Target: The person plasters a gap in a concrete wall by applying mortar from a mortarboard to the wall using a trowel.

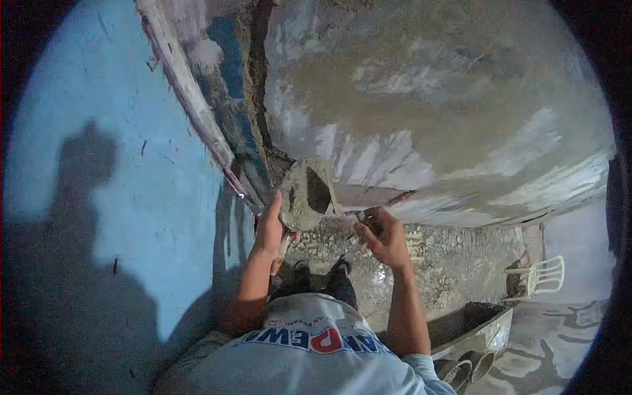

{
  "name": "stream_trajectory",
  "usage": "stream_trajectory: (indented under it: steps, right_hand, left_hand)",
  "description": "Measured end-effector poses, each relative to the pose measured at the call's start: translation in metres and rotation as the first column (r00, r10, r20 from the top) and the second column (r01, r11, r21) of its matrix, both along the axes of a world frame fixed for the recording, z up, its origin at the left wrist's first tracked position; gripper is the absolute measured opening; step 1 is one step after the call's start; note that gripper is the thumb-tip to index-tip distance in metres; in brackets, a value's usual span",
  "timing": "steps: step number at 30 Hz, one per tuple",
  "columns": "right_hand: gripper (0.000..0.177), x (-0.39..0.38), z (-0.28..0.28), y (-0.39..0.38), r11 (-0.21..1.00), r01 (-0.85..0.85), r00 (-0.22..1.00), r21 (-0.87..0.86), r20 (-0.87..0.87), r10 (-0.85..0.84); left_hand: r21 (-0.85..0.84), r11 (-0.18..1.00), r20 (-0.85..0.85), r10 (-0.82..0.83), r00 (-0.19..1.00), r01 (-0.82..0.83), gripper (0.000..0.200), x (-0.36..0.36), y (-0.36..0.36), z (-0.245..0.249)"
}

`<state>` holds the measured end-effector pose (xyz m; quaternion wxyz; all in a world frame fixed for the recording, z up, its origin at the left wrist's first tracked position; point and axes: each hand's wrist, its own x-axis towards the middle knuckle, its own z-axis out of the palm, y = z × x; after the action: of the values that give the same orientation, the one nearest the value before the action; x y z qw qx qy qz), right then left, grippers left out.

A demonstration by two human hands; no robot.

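Observation:
My left hand (pixel 268 229) is closed around the near left edge of a grey, mortar-smeared board (pixel 296 201), its thumb lying along the side. In my right hand (pixel 386 238) is the handle of a trowel (pixel 320 191), pinched between thumb and fingers. The trowel's pointed blade overlaps the board and carries a dark patch of mortar. Just beyond both tools rises a wall (pixel 421 99) coated unevenly in grey and whitish plaster. A rough dark gap (pixel 259 99) runs up its left edge.
A pale blue panel (pixel 131 197) with a rough wooden edge (pixel 191 92) stands close on my left. To the right are a long mortar trough (pixel 487 332), buckets (pixel 480 365) and a white plastic chair (pixel 545 275). Rubble-strewn ground (pixel 441 263) lies by my feet.

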<state>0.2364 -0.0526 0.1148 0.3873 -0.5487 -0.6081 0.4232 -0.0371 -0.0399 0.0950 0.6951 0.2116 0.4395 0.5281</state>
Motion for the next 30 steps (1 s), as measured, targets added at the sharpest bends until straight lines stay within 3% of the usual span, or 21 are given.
stream_trajectory:
  steps: [3,4,5,6,7,8,10,14,16,17,21,23,24,26,30]
  right_hand:
    - [0.025,-0.001,-0.002,-0.007,0.999,-0.011,0.991,-0.052,0.134,0.017]
    - [0.024,0.001,0.002,-0.005,1.0,-0.005,0.971,0.024,0.241,-0.001]
    - [0.024,0.004,0.006,-0.002,0.995,-0.006,0.939,0.1,0.342,-0.028]
    - [0.025,0.006,0.01,0.003,0.985,-0.017,0.897,0.174,0.438,-0.062]
    - [0.025,0.008,0.02,0.006,0.991,0.04,0.865,0.129,0.492,-0.099]
    - [0.024,0.013,0.024,0.01,0.989,0.019,0.864,0.145,0.495,-0.089]
    - [0.023,0.019,0.027,0.016,0.984,-0.035,0.862,0.174,0.504,-0.058]
    - [0.023,0.018,-0.002,0.016,0.969,-0.097,0.851,0.227,0.523,-0.037]
    - [0.024,0.008,-0.002,0.01,0.973,-0.165,0.853,0.16,0.518,0.06]
    - [0.024,0.004,-0.005,0.006,0.97,-0.203,0.849,0.134,0.517,0.106]
    - [0.026,0.0,-0.024,-0.011,0.957,-0.26,0.877,0.126,0.445,0.18]
    - [0.03,0.008,-0.037,-0.01,0.948,-0.276,0.887,0.156,0.422,0.188]
    - [0.032,0.012,-0.042,-0.008,0.975,-0.215,0.914,0.051,0.362,0.183]
    - [0.038,0.017,-0.054,-0.004,0.98,-0.107,0.959,-0.169,0.243,0.146]
    - [0.041,0.012,-0.081,-0.015,0.954,-0.022,1.0,-0.3,0.004,0.025]
  left_hand:
    - [0.11,0.978,0.01,-0.18,0.984,0.178,0.052,-0.011,-0.001,-0.021]
    - [0.168,0.954,0.023,-0.254,0.967,0.247,0.053,-0.011,-0.001,-0.018]
    - [0.106,0.962,0.063,-0.258,0.964,0.25,0.045,-0.01,-0.005,-0.012]
    - [0.113,0.945,0.001,-0.31,0.951,0.308,0.045,-0.009,-0.005,-0.007]
    - [0.12,0.924,-0.062,-0.358,0.932,0.363,0.045,-0.009,-0.006,-0.002]
    - [0.126,0.901,-0.123,-0.401,0.908,0.415,0.046,-0.01,-0.007,0.0]
    - [0.107,0.893,-0.09,-0.43,0.898,0.438,0.061,-0.012,-0.004,-0.015]
    - [0.097,0.873,-0.145,-0.462,0.875,0.477,0.077,-0.013,-0.002,-0.039]
    - [0.051,0.889,-0.15,-0.444,0.883,0.456,0.078,-0.011,-0.002,-0.031]
    - [0.11,0.895,-0.154,-0.415,0.897,0.433,0.075,-0.009,-0.005,-0.025]
    - [0.08,0.878,-0.098,-0.463,0.881,0.471,0.051,-0.017,0.0,-0.024]
    - [0.011,0.935,-0.062,-0.354,0.933,0.355,0.042,-0.014,0.001,-0.054]
    - [-0.022,0.956,-0.048,-0.293,0.955,0.292,0.039,-0.01,0.002,-0.048]
    - [0.093,0.942,-0.094,-0.313,0.945,0.321,0.035,-0.001,-0.003,-0.035]
    - [0.149,0.966,-0.188,-0.183,0.965,0.212,0.041,0.013,-0.004,-0.036]
